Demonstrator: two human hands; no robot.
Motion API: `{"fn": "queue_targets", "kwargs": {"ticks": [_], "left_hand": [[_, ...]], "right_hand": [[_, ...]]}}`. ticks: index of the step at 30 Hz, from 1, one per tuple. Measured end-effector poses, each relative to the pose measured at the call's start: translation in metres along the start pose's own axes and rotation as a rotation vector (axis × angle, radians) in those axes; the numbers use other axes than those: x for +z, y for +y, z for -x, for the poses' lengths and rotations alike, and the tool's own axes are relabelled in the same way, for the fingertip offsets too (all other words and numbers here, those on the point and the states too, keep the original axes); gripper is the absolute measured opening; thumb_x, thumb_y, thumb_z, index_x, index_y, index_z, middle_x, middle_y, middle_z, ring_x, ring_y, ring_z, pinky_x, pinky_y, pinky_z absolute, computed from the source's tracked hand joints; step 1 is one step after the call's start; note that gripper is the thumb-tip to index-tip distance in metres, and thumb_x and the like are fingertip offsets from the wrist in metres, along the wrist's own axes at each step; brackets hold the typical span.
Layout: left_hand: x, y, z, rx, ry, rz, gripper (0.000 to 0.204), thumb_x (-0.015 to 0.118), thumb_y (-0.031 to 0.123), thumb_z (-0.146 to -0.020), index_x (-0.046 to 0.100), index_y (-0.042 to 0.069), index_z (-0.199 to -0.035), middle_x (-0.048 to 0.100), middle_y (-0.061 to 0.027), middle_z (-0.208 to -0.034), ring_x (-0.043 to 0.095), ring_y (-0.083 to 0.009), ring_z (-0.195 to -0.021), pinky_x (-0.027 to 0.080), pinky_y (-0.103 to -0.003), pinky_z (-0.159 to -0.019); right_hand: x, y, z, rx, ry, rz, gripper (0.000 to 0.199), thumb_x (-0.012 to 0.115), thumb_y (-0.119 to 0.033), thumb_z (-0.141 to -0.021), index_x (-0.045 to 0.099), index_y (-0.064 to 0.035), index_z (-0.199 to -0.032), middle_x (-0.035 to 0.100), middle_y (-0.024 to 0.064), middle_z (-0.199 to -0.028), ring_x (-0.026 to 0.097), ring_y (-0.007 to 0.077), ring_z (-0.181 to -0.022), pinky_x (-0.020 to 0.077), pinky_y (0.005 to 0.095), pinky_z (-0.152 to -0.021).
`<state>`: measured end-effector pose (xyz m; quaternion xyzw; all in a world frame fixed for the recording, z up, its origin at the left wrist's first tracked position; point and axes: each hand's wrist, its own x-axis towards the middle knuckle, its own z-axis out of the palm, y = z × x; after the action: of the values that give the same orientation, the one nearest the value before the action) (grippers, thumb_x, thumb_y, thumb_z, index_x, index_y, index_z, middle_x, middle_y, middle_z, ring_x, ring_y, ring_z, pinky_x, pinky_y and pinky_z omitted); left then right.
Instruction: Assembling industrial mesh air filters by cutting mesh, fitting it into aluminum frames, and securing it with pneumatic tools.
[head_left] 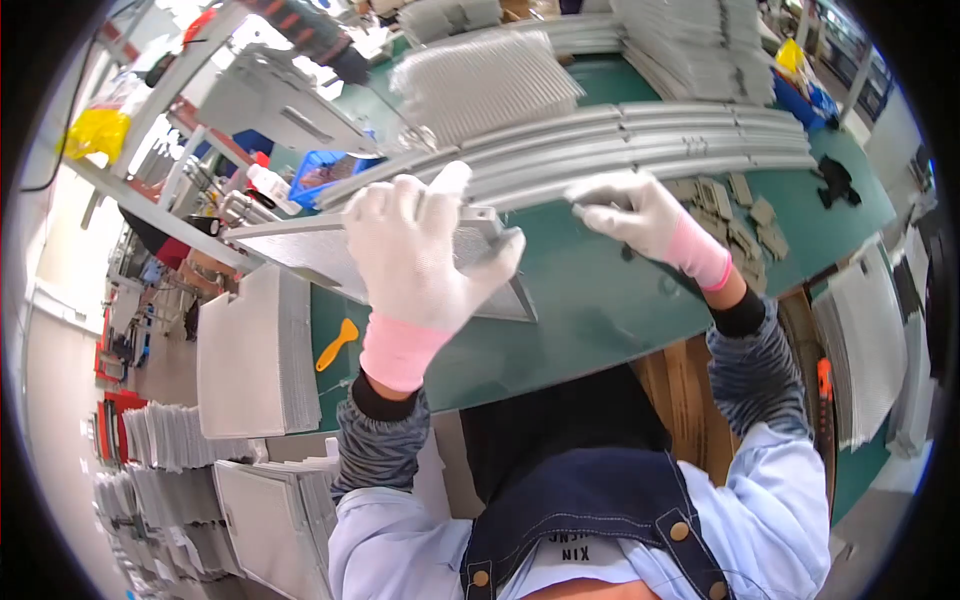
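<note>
My left hand (415, 255), in a white glove with a pink cuff, is in front of a framed mesh panel (305, 248) with a pale rim. Its fingers are spread and the thumb points away to the right. The hand covers the panel's middle, so I cannot tell whether it presses on it. My right hand (640, 215), gloved the same way, hovers over the green table (590, 290) with thumb and fingers bent toward each other. A small dark bit shows at its fingertips, too little to name. Several grey plastic pieces (715, 200) lie just right of it.
Long pale metal profiles (640, 145) lie across the table's back, with stacked mesh panels (690, 45) behind. A yellow scraper (337, 344) lies at the left, beside a stack of white panels (250, 360). A blue bin (325, 172) stands at the back left.
</note>
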<state>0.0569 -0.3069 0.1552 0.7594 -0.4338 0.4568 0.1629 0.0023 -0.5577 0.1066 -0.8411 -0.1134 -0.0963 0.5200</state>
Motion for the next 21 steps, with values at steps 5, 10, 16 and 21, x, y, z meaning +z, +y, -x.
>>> {"fn": "queue_targets", "kwargs": {"ticks": [5,10,16,21], "left_hand": [[0.007,-0.001,-0.008,-0.037,0.045,-0.043,0.054,0.078,0.048,-0.062,0.064,0.013,-0.101,0.047,-0.0053,-0.079,0.047,-0.026,-0.076,0.035,-0.043,-0.076],[0.013,0.001,-0.001,-0.105,0.1,-0.02,0.044,0.079,0.044,-0.063,0.061,0.013,-0.089,0.047,-0.0025,-0.074,0.048,-0.0236,-0.075,0.033,-0.039,-0.071],[0.025,0.001,0.003,-0.095,0.197,0.056,0.034,0.075,0.034,-0.063,0.055,0.014,-0.081,0.046,-0.0022,-0.073,0.047,-0.0235,-0.075,0.032,-0.04,-0.073],[0.038,-0.006,-0.004,-0.08,0.233,0.037,0.031,0.074,0.031,-0.062,0.055,0.013,-0.079,0.047,-0.003,-0.073,0.047,-0.0242,-0.074,0.033,-0.039,-0.074]], "right_hand": [[0.009,0.103,0.02,0.509,-0.154,1.028,0.029,0.063,-0.031,-0.082,0.064,-0.005,-0.095,0.064,0.0159,-0.1,0.062,0.0323,-0.097,0.0493,0.0432,-0.087],[0.036,0.185,0.044,0.356,0.232,1.209,0.018,0.06,-0.013,-0.081,0.054,-0.0092,-0.097,0.06,0.0106,-0.09,0.062,0.0285,-0.087,0.0511,0.0405,-0.073],[0.017,0.188,0.035,0.214,0.365,0.373,0.012,0.062,-0.004,-0.083,0.062,-0.0028,-0.095,0.064,0.0131,-0.079,0.063,0.0203,-0.076,0.0496,0.0349,-0.069],[-0.021,-0.022,-0.034,0.169,-0.013,-0.089,0.02,0.057,-0.02,-0.095,0.069,-0.0047,-0.1,0.05,-0.004,-0.056,0.046,0.0027,-0.047,0.0377,0.0207,-0.043]]}}
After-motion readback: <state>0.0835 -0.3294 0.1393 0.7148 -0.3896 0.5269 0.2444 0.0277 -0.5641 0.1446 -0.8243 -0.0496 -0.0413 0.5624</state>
